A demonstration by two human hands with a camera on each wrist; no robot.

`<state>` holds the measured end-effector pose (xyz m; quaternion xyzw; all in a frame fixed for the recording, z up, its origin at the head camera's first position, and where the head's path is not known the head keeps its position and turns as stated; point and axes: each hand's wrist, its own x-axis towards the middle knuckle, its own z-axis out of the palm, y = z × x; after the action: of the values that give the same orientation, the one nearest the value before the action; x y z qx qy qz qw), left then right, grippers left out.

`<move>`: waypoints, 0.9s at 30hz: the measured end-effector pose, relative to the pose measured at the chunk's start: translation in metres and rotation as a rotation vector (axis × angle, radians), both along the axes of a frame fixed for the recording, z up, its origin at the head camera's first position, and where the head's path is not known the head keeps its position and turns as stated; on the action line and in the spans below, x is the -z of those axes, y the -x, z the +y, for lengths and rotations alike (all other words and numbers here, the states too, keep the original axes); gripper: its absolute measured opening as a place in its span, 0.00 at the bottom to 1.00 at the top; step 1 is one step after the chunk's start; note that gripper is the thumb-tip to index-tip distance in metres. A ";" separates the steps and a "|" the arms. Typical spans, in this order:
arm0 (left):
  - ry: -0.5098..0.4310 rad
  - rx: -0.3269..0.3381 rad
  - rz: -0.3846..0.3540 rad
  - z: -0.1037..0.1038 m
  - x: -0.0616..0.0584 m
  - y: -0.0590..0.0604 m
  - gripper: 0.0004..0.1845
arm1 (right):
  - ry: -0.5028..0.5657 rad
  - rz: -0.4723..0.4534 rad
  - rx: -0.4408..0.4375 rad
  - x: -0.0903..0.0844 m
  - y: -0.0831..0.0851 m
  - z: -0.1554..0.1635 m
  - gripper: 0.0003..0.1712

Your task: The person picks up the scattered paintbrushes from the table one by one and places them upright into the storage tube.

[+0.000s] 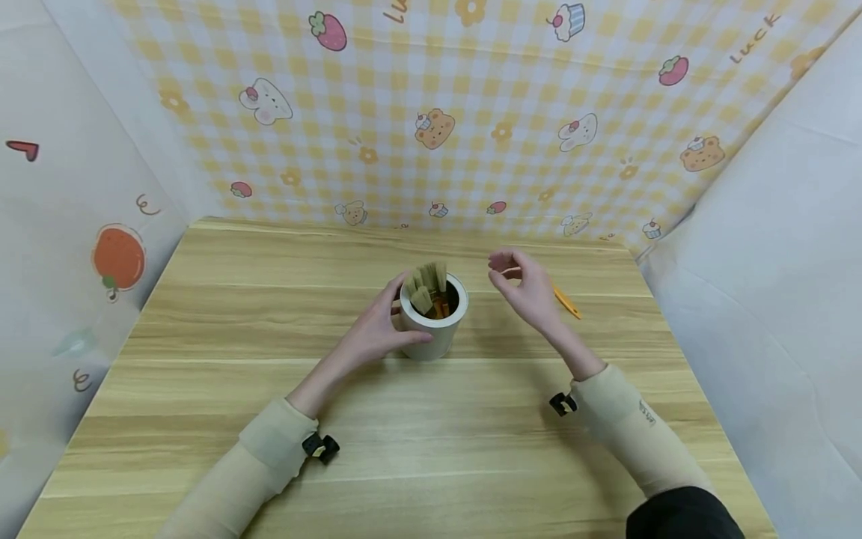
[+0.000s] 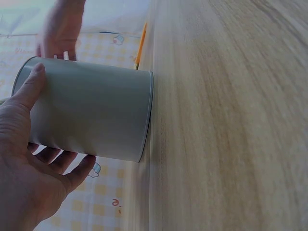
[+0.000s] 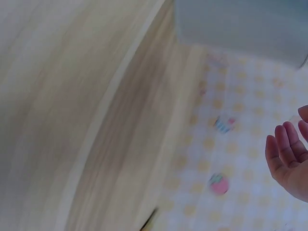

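Note:
A pale grey round canister point(image 1: 431, 346) stands upright on the table. Several brushes point(image 1: 440, 275) poke out of its mouth, pale bristles up, with orange handles partly showing inside. My left hand point(image 1: 370, 333) grips the canister from the left, the thumb along the near side and the fingers behind. In the left wrist view the same hand point(image 2: 29, 159) spans the canister wall point(image 2: 91, 110). To the right of the canister, my right hand point(image 1: 530, 293) hovers apart from it, fingers loosely bent and holding nothing. An orange handle point(image 1: 567, 302) lies just beyond that hand, its far end hidden.
The wood-grain table point(image 1: 404, 464) ends at a yellow checked cloth point(image 1: 377, 180) printed with cartoon figures. White sheets point(image 1: 761, 299) hang at both sides. A small black device point(image 1: 320, 448) is strapped at each wrist.

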<state>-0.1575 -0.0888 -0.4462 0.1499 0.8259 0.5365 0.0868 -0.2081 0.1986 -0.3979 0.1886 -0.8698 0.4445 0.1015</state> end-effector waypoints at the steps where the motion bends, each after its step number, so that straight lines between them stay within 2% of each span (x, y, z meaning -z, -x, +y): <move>1: 0.001 0.000 -0.001 0.000 0.000 0.000 0.61 | -0.009 -0.026 0.012 0.002 0.004 0.005 0.14; 4: 0.007 0.003 -0.004 0.000 0.000 0.000 0.61 | -0.040 -0.081 0.035 0.012 0.018 0.022 0.17; 12: 0.014 0.002 0.004 -0.001 0.000 0.000 0.60 | -0.147 -0.105 0.094 0.033 0.044 0.062 0.23; 20: 0.011 0.005 0.015 -0.002 0.002 0.002 0.60 | -0.232 -0.162 0.145 0.048 0.057 0.092 0.26; 27: 0.007 0.006 0.011 -0.003 0.003 0.003 0.61 | -0.302 -0.196 0.183 0.061 0.059 0.115 0.28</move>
<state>-0.1602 -0.0914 -0.4491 0.1553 0.8277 0.5327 0.0843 -0.2674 0.3132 -0.4589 0.0776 -0.9458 0.3142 0.0270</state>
